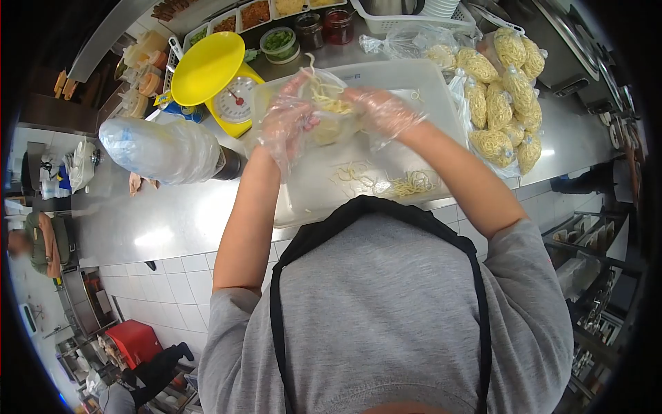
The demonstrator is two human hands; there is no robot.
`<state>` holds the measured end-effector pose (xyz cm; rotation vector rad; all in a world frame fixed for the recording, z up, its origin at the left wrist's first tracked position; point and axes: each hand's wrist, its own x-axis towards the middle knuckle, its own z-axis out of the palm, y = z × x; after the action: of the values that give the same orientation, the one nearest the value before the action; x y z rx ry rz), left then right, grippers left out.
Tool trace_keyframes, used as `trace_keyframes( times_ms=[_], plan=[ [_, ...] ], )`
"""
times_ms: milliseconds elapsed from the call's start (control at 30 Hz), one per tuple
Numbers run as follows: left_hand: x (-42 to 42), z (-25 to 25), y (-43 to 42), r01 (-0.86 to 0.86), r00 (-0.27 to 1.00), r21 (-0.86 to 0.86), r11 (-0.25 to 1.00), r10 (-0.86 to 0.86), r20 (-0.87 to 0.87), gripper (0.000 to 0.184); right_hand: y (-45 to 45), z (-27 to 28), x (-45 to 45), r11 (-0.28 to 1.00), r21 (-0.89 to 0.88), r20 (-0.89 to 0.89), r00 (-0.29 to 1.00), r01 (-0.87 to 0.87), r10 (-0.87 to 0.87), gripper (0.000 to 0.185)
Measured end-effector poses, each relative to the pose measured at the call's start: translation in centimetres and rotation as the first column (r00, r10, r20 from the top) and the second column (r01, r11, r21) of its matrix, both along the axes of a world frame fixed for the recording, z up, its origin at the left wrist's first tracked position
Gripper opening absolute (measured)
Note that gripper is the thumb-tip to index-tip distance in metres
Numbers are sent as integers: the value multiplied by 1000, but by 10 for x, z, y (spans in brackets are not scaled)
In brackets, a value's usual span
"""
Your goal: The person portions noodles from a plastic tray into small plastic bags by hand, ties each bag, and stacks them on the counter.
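Observation:
Both my hands wear clear plastic gloves and are raised over a translucent tray (303, 200). My left hand (288, 116) has its fingers curled round the left side of a clear plastic bag (327, 130). Pale noodles (329, 100) stick out at the bag's mouth, between the two hands. My right hand (386, 112) is at the bag's right side, its fingertips against the noodles and the bag's edge. Loose noodles (414, 183) lie on the tray's floor, nearer to me.
A yellow scale (233, 103) and a plastic-covered stack (162, 152) stand left of the tray. Several bagged noodle portions (507, 103) are piled on the right. Containers of toppings (279, 43) line the back. Two people are in view at the far left.

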<state>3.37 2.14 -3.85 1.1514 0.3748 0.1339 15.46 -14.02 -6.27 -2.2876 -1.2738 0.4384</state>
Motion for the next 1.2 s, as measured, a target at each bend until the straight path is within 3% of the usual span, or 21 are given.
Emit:
trace_keyframes(
  times_ms=[33, 67, 133, 267, 300, 333, 367, 433, 467, 500, 533, 600, 667, 800, 833, 900, 967, 1033, 1100, 1167, 1200],
  plan=[
    [-2, 4, 0, 44, 999, 88, 995, -43, -17, 60, -2, -4, 12, 999, 44, -115, 993, 7, -2, 39],
    [-5, 8, -1, 91, 996, 171, 981, -85, -39, 61, -4, 7, 17, 999, 43, -117, 993, 6, -1, 39],
    [-8, 20, -10, 100, 995, 209, 973, -94, -35, 61, -10, 54, 24, 957, -23, 168, 943, -289, 288, 32],
    [-8, 20, -16, 216, 975, 270, 938, -193, -108, 62, 4, 114, 2, 959, -97, 201, 938, -267, 282, 28],
    [-6, 21, -17, 219, 975, 271, 937, -196, -109, 62, 6, 117, -4, 938, 120, 281, 917, -325, 281, 20],
    [-2, 22, -18, 149, 984, 377, 914, -100, -146, 63, 8, 117, -6, 865, 325, 359, 896, -383, 262, 15],
    [1, 24, -21, 86, 985, 476, 875, -4, -172, 64, 10, 114, -2, 868, 321, 356, 898, -378, 259, 15],
    [-7, 25, -15, 58, 995, 405, 913, -18, -102, 63, 7, 103, 13, 713, 553, 378, 892, -431, 247, 16],
    [-10, 26, -11, 21, 999, 341, 940, -11, -30, 63, -3, 102, 16, 725, 546, 370, 897, -420, 240, 16],
    [-10, 28, -11, -17, 999, 315, 949, 27, -25, 61, -16, 104, 21, 909, 290, 213, 947, -298, 242, 17],
    [-11, 23, -9, -6, 999, 309, 951, 18, -35, 61, -25, 103, 23, 982, -17, 57, 980, -187, 188, 19],
    [-12, 11, -5, -181, 983, 75, 981, 180, 32, 60, -34, 87, 13, 783, -513, -85, 928, -352, 362, 19],
    [-9, -1, -1, -179, 982, 34, 983, 176, 74, 59, -34, 30, -2, 761, -396, -208, 858, -514, 471, 19],
    [-6, -9, -4, -182, 981, 68, 981, 176, 87, 60, 2, -68, -52, 748, 48, -158, 734, -662, 660, 21],
    [-5, -8, -5, -185, 981, 102, 977, 177, 82, 60, -1, -55, -57, 751, 49, -158, 737, -659, 657, 21],
    [-8, -15, 1, -166, 984, 113, 980, 158, 76, 60, -10, -11, -65, 513, -518, -249, 695, -684, 675, 24],
    [-9, -18, 3, -163, 985, 116, 980, 156, 68, 60, -40, -9, -47, 564, -636, -303, 842, -528, 446, 23],
    [-9, -14, -1, -186, 975, 56, 981, 177, 136, 61, -73, -32, -11, 534, -632, -309, 814, -562, 491, 24],
    [-7, -17, 5, -147, 983, 79, 986, 137, 124, 61, -79, -21, 17, 642, -529, -248, 824, -556, 509, 24],
    [-6, -18, 3, -115, 988, 97, 989, 104, 113, 62, -66, -25, 50, 806, -460, -180, 928, -372, 326, 22],
    [-7, -15, 2, -119, 989, 107, 987, 108, 102, 62, -59, -20, 56, 808, -458, -184, 929, -371, 322, 22]
  ],
)
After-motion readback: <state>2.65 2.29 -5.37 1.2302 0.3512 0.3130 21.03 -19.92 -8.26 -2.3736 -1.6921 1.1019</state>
